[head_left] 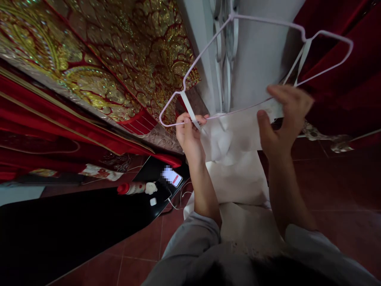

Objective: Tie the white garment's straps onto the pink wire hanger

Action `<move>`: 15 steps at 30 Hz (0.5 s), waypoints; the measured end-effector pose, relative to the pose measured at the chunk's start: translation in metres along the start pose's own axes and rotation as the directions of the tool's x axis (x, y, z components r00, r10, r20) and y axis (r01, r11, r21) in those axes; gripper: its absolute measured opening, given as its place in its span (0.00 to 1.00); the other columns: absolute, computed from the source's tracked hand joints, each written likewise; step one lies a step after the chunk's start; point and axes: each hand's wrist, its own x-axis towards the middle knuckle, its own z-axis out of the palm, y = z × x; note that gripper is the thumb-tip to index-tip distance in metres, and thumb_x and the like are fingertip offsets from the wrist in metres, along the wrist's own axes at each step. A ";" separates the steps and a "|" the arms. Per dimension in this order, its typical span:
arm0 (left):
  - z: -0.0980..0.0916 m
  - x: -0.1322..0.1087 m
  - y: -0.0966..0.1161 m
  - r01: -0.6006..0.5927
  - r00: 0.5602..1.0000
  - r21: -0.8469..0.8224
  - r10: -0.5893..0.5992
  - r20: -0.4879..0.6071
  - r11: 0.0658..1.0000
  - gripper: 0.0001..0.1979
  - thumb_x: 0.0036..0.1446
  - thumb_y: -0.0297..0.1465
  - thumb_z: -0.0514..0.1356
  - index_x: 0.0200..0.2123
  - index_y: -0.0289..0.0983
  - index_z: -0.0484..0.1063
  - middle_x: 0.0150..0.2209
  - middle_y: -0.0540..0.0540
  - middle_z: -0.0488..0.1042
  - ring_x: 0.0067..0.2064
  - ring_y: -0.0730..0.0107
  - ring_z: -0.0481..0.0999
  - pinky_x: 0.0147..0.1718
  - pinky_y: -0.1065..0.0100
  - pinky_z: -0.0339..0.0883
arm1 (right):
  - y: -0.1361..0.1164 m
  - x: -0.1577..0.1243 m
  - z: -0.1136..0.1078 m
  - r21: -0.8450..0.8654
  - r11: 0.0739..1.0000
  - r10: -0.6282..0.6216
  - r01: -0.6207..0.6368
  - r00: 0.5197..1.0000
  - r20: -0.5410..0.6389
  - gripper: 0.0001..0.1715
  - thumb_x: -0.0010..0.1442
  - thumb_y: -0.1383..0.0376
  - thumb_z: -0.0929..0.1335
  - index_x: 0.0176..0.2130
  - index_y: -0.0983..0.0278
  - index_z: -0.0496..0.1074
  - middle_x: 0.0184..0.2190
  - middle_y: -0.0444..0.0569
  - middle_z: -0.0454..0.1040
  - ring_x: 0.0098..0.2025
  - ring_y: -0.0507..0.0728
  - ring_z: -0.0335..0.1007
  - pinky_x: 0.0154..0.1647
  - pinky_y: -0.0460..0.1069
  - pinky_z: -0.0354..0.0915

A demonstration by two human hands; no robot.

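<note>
Nearest us, our grey sleeves point(190, 234) flank the pale garment point(238, 178), its lower end hard to make out in the shadow at our front. It spreads below the lilac hanger point(268, 20), whose hook is cut off above, and we judge it nearly all on: both straps point(189, 107) already loop over the notches, neither left off. Our left hand point(190, 131) pinches the lower bar, while our right hand point(284, 121) is spread loosely beside it, contact unclear.
</note>
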 end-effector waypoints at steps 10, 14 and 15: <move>-0.024 -0.011 0.018 0.078 0.993 0.284 -0.099 0.062 0.956 0.12 0.65 0.43 0.66 0.43 0.41 0.76 0.40 0.44 0.83 0.44 0.64 0.82 0.51 0.61 0.73 | -0.006 -0.020 0.022 0.292 0.935 0.125 -0.201 0.958 0.259 0.20 0.64 0.64 0.70 0.54 0.51 0.75 0.51 0.49 0.72 0.34 0.53 0.68 0.33 0.54 0.73; -0.027 -0.019 0.055 0.057 0.951 0.505 -0.201 0.237 0.862 0.12 0.65 0.43 0.66 0.43 0.41 0.82 0.43 0.42 0.83 0.50 0.58 0.80 0.52 0.59 0.73 | 0.001 -0.020 0.019 0.265 0.942 0.126 -0.204 0.950 0.286 0.20 0.64 0.63 0.70 0.55 0.52 0.74 0.54 0.50 0.71 0.34 0.52 0.67 0.34 0.54 0.73; -0.026 -0.019 0.064 0.043 0.945 0.518 -0.203 0.256 0.854 0.13 0.66 0.44 0.66 0.43 0.41 0.83 0.43 0.41 0.83 0.50 0.57 0.80 0.52 0.59 0.73 | 0.002 -0.021 0.019 0.263 0.943 0.125 -0.203 0.951 0.284 0.20 0.64 0.62 0.70 0.55 0.52 0.74 0.54 0.51 0.71 0.35 0.52 0.67 0.34 0.53 0.72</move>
